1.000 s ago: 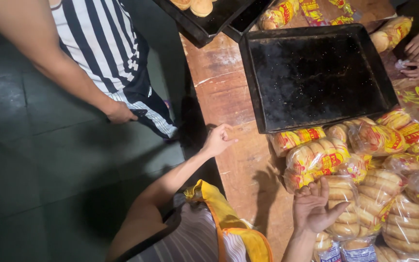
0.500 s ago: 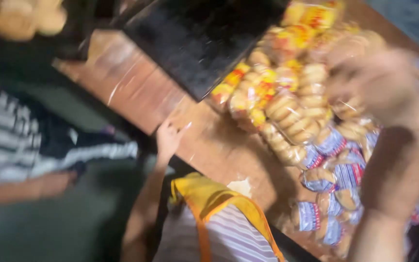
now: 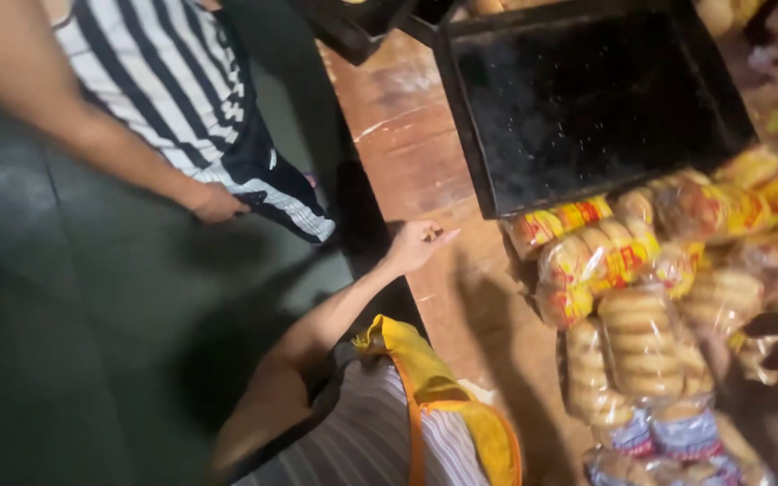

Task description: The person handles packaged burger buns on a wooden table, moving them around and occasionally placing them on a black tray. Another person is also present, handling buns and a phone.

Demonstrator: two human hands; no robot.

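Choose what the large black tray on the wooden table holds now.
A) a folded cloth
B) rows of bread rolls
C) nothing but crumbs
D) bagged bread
C: the black tray shows only a bare dark surface with small specks, while the bagged bread lies beside it on the table.

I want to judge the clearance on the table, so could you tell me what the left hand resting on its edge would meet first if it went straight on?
Probably the nearest bagged buns: the left hand points right across bare wooden table toward them.

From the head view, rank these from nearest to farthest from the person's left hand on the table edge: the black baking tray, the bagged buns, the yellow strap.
From the left hand:
1. Bagged buns, to its right on the table.
2. Yellow strap, below it, on the shoulder.
3. Black baking tray, up and right; close to call with the strap.
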